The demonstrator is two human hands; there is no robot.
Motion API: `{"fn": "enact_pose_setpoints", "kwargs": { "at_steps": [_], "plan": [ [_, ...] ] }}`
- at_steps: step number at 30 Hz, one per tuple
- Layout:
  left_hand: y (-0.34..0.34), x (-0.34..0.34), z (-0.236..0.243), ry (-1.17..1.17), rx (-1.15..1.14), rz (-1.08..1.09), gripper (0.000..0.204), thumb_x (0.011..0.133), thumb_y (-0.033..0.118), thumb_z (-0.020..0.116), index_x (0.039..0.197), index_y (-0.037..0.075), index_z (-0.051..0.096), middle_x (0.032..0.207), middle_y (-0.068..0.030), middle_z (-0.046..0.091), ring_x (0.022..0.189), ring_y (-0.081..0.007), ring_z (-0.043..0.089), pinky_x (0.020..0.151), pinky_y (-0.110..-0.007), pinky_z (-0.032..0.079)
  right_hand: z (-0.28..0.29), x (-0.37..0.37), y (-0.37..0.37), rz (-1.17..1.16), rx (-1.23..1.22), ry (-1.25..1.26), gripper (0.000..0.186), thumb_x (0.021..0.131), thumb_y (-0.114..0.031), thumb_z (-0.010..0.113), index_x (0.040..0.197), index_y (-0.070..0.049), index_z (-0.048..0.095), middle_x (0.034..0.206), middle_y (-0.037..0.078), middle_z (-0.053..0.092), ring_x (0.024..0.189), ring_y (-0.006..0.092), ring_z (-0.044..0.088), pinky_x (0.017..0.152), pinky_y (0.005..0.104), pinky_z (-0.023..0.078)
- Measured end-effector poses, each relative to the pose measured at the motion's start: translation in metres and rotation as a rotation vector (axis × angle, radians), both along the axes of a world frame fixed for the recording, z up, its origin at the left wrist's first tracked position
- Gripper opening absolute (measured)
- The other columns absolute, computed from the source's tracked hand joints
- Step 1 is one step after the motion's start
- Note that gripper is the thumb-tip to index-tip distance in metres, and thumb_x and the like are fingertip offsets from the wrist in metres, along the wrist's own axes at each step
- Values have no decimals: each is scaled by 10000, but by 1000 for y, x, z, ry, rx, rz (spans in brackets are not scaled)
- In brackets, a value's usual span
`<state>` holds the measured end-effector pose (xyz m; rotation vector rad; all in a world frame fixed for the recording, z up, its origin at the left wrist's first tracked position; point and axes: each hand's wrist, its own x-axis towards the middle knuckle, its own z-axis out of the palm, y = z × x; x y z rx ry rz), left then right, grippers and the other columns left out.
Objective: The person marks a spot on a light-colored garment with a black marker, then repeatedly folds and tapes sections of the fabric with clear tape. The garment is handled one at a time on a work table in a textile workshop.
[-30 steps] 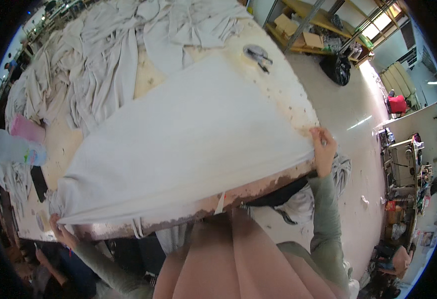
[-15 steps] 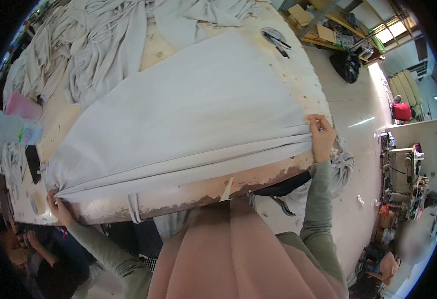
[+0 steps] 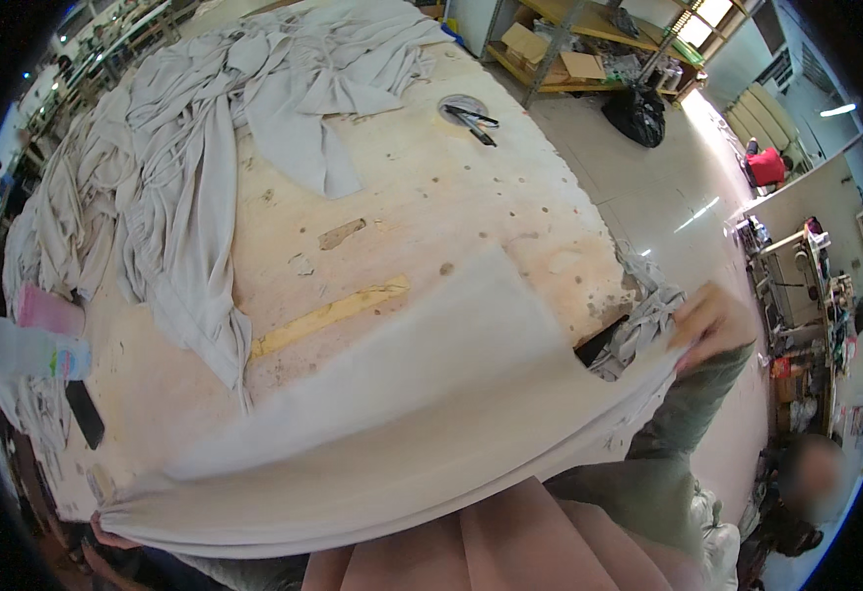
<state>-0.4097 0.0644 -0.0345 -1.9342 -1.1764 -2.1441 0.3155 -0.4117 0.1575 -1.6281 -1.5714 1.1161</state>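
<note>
A wide piece of light grey fabric (image 3: 402, 433) stretches between my two hands across the near edge of the table, its middle sagging toward me. At its left corner, where the cloth bunches up, my left hand (image 3: 113, 533) is closed on it; only part of that hand shows. My right hand (image 3: 712, 320) grips the opposite corner with bent fingers, out past the table's right edge and slightly blurred. The far part of the fabric lies over the worn, pale tabletop (image 3: 402, 217). Beside the right corner hangs a crumpled grey cloth (image 3: 643, 315).
A heap of grey fabric (image 3: 185, 148) covers the table's far left. Along the left side are a pink container (image 3: 50, 310), a clear plastic jug (image 3: 33, 352) and a black phone-like slab (image 3: 84, 414). Dark pen-like tools (image 3: 471, 123) lie on a round disc. A person (image 3: 806, 492) is at lower right.
Both hands have drawn the fabric toward me and off the far tabletop, uncovering the surface and a yellow strip. My right hand has moved outward to the right, my left hand lower.
</note>
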Motion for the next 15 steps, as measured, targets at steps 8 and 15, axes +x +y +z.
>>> {"fn": "enact_pose_setpoints", "kwargs": {
  "at_steps": [8, 15],
  "plan": [
    [63, 35, 76, 495, -421, 71, 379, 926, 157, 474, 1290, 54, 503, 1142, -133, 559, 952, -208, 547, 785, -333, 471, -29, 35, 105, -521, 267, -559, 230, 806, -292, 694, 862, -69, 710, 886, 45, 589, 777, 161, 519, 638, 283, 384],
    [66, 111, -7, 1011, -555, 276, 520, 934, 435, 485, 1402, 217, 430, 1454, -134, 352, 1317, -334, 353, 1064, -486, 281, -146, -49, 181, -430, 471, -802, 526, 911, -408, 526, 1350, -131, 443, 1361, 157, 453, 1214, 314, 452, 1016, 468, 351]
  ]
}}
